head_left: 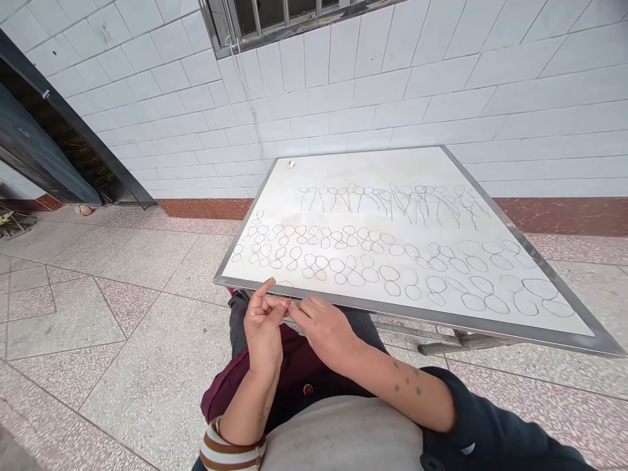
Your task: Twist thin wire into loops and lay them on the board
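Observation:
My left hand (pixel 265 324) and my right hand (pixel 324 328) meet at the near edge of the white-topped table (pixel 373 171). Both have thumb and forefinger pinched together around a thin dark wire; part of it curves up between the fingertips, but its full shape is hidden. On the tabletop lie several rows of thin wire double loops (pixel 353 261), mostly shaped like figure eights. Farther back, a row of wire pieces (pixel 353 196) shows small loops at the top and loose ends trailing toward me.
A small white and red object (pixel 291 165) rests at the table's far left corner. Behind stands a tiled wall (pixel 333 98) with a barred window (pixel 284 19). A dark doorway (pixel 59 124) opens at left. Under the table runs a metal leg bar (pixel 441 337).

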{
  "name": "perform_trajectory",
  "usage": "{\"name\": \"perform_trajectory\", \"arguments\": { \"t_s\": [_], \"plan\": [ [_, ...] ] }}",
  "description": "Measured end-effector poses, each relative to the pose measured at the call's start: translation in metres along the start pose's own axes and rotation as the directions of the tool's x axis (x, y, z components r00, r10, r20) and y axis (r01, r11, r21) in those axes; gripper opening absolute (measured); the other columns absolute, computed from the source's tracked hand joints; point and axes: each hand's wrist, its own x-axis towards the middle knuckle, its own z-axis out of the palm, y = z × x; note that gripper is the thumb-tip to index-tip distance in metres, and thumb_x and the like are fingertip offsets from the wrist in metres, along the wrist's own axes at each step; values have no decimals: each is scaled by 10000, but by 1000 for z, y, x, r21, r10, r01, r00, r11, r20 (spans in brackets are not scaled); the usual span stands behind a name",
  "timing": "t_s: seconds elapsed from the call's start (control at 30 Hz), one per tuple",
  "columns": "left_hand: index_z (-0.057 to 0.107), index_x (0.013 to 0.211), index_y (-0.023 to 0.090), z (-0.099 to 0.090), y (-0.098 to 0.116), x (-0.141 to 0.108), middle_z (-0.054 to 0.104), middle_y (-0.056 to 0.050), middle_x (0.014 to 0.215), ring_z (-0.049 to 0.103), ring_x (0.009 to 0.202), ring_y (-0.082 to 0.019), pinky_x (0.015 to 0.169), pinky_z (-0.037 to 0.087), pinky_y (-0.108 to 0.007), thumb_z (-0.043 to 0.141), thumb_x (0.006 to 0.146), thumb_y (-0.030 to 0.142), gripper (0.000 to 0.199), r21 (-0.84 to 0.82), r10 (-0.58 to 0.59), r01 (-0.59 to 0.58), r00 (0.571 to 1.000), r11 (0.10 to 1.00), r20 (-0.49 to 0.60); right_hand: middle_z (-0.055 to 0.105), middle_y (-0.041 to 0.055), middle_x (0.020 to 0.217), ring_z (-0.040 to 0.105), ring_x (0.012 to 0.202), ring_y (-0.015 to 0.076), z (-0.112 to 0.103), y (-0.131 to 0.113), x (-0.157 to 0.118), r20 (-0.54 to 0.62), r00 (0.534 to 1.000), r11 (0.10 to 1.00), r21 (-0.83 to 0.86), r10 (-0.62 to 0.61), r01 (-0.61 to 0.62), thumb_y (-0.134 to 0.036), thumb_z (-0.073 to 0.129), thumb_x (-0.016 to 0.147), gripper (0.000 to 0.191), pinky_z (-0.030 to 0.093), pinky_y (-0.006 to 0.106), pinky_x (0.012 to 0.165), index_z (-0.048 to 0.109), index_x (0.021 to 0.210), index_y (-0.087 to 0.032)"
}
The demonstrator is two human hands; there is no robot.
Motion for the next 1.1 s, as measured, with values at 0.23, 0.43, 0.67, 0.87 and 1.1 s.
{"name": "perform_trajectory", "arguments": {
  "t_s": [0.23,0.43,0.67,0.87,1.1],
  "plan": [
    [623,1178,196,-1,1,2,569,67,630,536,613,-75,708,471,-216,725,758,168,433,39,62,-61,998,997,-17,588,21,723,506,681,183,6,2,-4,-71,991,990,89,114,-107,-123,454,959,167,432,311,619,611,982,-177],
    [629,1182,201,-7,11,6,571,59,650,572,640,-90,686,496,-226,746,732,170,466,43,106,-101,988,994,-108,640,23,759,548,689,181,3,8,-11,-33,991,969,215,130,-120,-131,411,970,199,461,306,634,604,955,-180],
    [639,1169,180,-12,16,7,573,63,632,573,612,-83,668,506,-221,751,713,152,470,28,105,-103,986,994,-128,658,37,793,610,733,181,-1,9,-17,20,987,941,298,160,-158,-161,355,992,231,488,305,670,577,936,-189],
    [645,1173,185,-11,16,5,567,56,640,588,655,-100,657,516,-226,750,719,176,467,38,120,-116,985,992,-121,651,50,784,610,701,180,3,10,-19,-30,989,961,241,148,-137,-162,333,995,249,499,305,638,577,950,-173],
    [649,1159,175,-12,15,4,558,58,632,577,622,-93,635,513,-226,763,703,184,469,28,79,-76,988,997,-129,674,46,819,638,745,161,9,12,-24,-54,985,946,291,166,-144,-151,365,988,226,522,272,661,589,1011,-174]
  ]
}}
